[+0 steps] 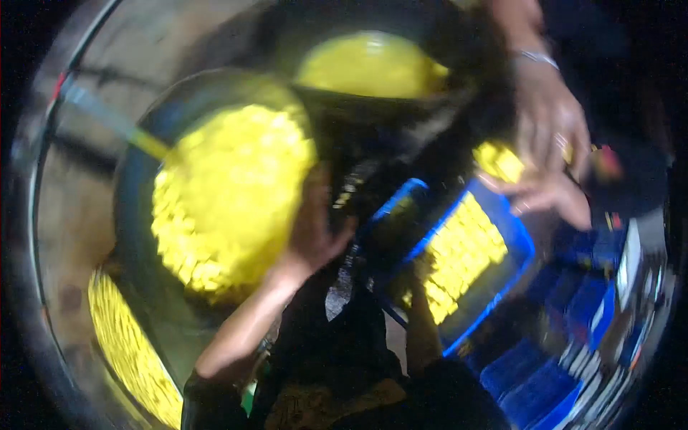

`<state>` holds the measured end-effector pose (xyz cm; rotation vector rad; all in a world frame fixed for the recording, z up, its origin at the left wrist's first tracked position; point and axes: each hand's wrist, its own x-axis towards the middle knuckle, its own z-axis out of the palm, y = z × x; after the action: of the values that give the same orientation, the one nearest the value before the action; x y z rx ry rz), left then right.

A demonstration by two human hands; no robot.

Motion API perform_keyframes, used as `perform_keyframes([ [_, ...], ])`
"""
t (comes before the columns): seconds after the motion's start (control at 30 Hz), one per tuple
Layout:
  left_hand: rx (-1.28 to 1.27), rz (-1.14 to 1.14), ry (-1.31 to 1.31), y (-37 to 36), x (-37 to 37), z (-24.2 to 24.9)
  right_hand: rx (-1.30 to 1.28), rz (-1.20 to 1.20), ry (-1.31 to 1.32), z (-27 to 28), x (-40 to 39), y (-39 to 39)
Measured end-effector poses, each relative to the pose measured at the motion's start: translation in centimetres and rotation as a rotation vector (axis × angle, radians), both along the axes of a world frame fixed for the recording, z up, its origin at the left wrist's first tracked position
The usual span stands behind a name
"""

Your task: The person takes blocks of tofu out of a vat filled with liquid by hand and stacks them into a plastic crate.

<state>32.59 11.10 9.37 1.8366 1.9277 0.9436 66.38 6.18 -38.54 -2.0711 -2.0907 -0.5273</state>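
Fingers of the left hand (315, 233) spread apart, palm pressed against the right edge of a mound of bright yellow, granular, kernel-like pieces (229, 193). No grip; a flat push or scoop contact. Bare forearm runs down to 7 o'clock into a dark sleeve.

Right hand (419, 276) sits at the near rim of a blue rectangular plastic tray (519, 240); motion blur hides the fingers, so cannot tell whether they are apart or closed on the rim. The tray is tilted, with its long axis running from 7 o'clock to 1 o'clock, thin-walled, and holds a layer of the same yellow pieces (462, 251) packed in rows.

The mound lies in a large round dark metal pan (132, 208), smooth and shallow, at 9 o'clock of centre. A thin stick (115, 122) with a pale blue shaft and yellow end reaches the mound from 10 o'clock.

Second round dark vessel (287, 43) at 12 o'clock, filled with a smooth yellow mass (369, 64), finer-looking than the mound.

Another person's hand (548, 136) enters from 1 o'clock, metal bangle (537, 57) on the wrist, fingers pointing down, holding a small clump of yellow pieces (498, 161) just above the tray's far end.

Curved yellow strip (129, 351) at 8 o'clock, ribbed texture. Stacked blue trays (566, 351) at 4 o'clock, blurred.
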Motion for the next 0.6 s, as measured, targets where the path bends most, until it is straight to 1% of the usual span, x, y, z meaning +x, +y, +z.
perform_keyframes([
  [0.03, 0.025, 0.013, -0.048, -0.1, -0.2, -0.6, -0.398, 0.260, 0.214, -1.5, 3.5, 1.6],
  [0.07, 0.069, 0.014, -0.096, -0.6, -0.2, -1.0, -0.857, 0.393, 0.505, -2.1, 6.6, 3.3],
  [0.1, -0.083, 0.089, -0.175, -0.9, -0.5, 0.8, -0.833, 0.325, 0.492, -0.6, 5.7, 3.5],
  [0.13, -0.225, 0.142, -0.272, -1.2, -0.6, 2.7, -0.809, 0.257, 0.481, -0.2, 5.4, 3.6],
  [0.17, -0.209, 0.135, -0.400, -1.6, -1.4, 2.3, -0.872, 0.148, 0.406, 3.4, 5.1, 3.9],
  [0.2, -0.183, 0.169, -0.405, -2.5, -2.7, 1.8, -0.901, 0.040, 0.371, 7.5, 4.4, 4.3],
  [0.27, -0.207, 0.172, -1.060, -4.5, -5.8, 0.6, -0.847, -0.146, 0.448, 14.9, 3.1, 5.7],
  [0.3, -0.252, 0.223, -0.725, -5.9, -7.8, -1.2, -0.740, -0.206, 0.586, 20.5, 0.3, 6.8],
  [0.33, -0.299, 0.278, -0.401, -7.5, -10.5, -3.5, -0.596, -0.225, 0.799, 26.7, -3.2, 7.6],
  [0.37, -0.328, 0.353, -0.174, -9.2, -12.7, -5.5, -0.375, 0.058, 0.774, 26.1, -2.4, 8.9],
  [0.4, -0.352, 0.427, 0.055, -10.6, -14.4, -6.6, -0.236, 0.044, 1.161, 33.4, -8.0, 9.5],
  [0.43, -0.564, 0.428, 0.089, -11.2, -15.7, -6.4, -0.160, 0.367, 1.329, 39.7, -13.2, 9.8],
  [0.47, -0.778, 0.421, 0.125, -11.7, -17.0, -6.1, -0.215, 0.576, 1.440, 46.6, -18.8, 9.2],
  [0.5, -0.821, 0.355, 0.231, -12.4, -17.7, -7.7, -0.285, 0.677, 1.404, 51.2, -24.0, 8.3],
  [0.53, -0.872, 0.288, 0.332, -13.0, -18.5, -12.0, -0.375, 0.837, 1.142, 54.3, -28.6, 7.8],
  [0.57, -0.979, -0.168, 0.745, -13.0, -19.2, -22.3, -0.448, 1.106, 0.965, 54.2, -32.0, 8.4],
  [0.6, -0.964, -0.166, 0.749, -13.8, -18.8, -22.7, -0.675, 1.235, 0.885, 55.9, -35.8, 7.5],
])
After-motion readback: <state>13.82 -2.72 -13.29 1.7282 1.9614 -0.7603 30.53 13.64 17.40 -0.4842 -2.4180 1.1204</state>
